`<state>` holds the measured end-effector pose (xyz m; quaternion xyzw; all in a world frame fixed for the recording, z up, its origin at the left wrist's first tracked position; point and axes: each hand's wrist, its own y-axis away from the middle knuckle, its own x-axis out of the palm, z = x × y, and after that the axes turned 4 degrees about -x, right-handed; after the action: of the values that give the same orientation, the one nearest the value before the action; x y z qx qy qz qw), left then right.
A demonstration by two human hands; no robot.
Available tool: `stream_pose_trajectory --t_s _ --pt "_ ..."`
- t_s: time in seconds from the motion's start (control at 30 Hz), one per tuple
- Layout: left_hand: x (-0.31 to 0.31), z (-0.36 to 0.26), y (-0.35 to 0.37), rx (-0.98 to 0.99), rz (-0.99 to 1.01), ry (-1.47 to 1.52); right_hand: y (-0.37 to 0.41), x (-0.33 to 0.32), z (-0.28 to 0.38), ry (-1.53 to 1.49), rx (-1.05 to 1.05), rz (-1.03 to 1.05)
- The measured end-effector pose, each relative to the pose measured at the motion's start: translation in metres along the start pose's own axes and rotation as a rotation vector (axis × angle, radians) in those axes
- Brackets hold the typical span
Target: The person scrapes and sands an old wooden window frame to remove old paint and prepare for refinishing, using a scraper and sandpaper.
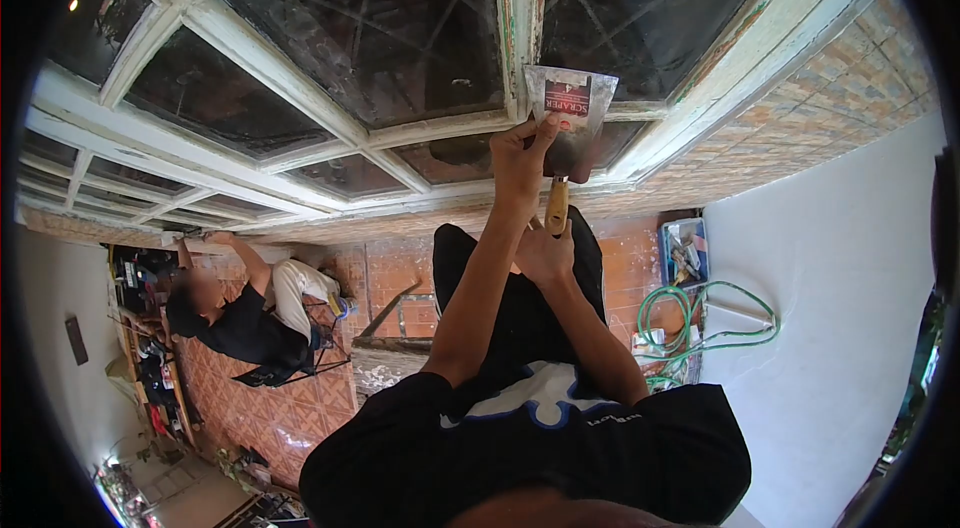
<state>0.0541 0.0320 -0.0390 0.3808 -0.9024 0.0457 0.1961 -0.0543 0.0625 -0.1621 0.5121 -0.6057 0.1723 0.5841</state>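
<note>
A wide scraper (582, 133) with a red label is held up against the white window frame (437, 134), its blade edge near the join of two peeling bars. My left hand (522, 163) is closed at the blade's left side, with fingertips on the metal near the label. Lower down, my right hand (546, 253) is closed round the lower end of the wooden handle (557, 206). Dark, dusty glass panes (370, 28) lie behind the blade. Part of the right hand's grip is hidden.
On the left, a seated person (245, 313) in a black shirt reaches up to the frame. A green hose (665, 320) and a blue bin (684, 250) of items are on the right by the white wall (810, 258). A worn wooden piece (385, 365) stands near my knees.
</note>
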Motion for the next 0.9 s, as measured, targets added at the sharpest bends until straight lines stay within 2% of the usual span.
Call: stream_pose_trajectory --t_s 0.17,0.27,0.33,0.4,0.47,0.53,0.6,0.63,0.7,0.77,0.9 --pt "0.001 -0.006 0.001 0.095 0.013 -0.024 0.001 0.004 0.005 -0.117 0.012 0.092" --pt "0.003 -0.012 0.003 -0.005 0.011 -0.011 0.001 0.027 0.002 -0.047 -0.032 0.009" --pt "0.003 -0.014 0.004 -0.002 0.025 -0.038 -0.006 0.022 0.012 -0.772 0.377 0.088" --pt "0.001 -0.014 0.002 -0.015 0.047 -0.029 -0.007 0.043 0.010 -0.831 0.420 0.145" --pt "-0.001 -0.015 0.002 -0.049 0.073 0.015 -0.005 0.069 0.000 -0.227 0.094 0.166" --pt "-0.001 -0.018 0.003 -0.037 0.054 -0.055 -0.012 0.041 0.001 -0.804 0.346 0.233" --pt "-0.003 -0.017 0.004 -0.012 0.036 -0.092 -0.012 0.013 -0.001 -1.117 0.478 0.238" --pt "-0.003 -0.012 0.001 0.014 0.035 -0.093 -0.015 0.003 0.001 -1.136 0.487 0.223" --pt "-0.003 -0.012 -0.004 -0.009 0.053 -0.071 -0.024 0.009 0.003 -0.853 0.365 0.215" --pt "-0.007 -0.014 -0.003 -0.115 0.079 -0.022 -0.039 0.024 0.007 -0.251 0.104 0.197" --pt "-0.006 -0.016 -0.001 0.034 0.058 -0.098 -0.006 0.060 -0.007 -0.186 -0.019 -0.054"
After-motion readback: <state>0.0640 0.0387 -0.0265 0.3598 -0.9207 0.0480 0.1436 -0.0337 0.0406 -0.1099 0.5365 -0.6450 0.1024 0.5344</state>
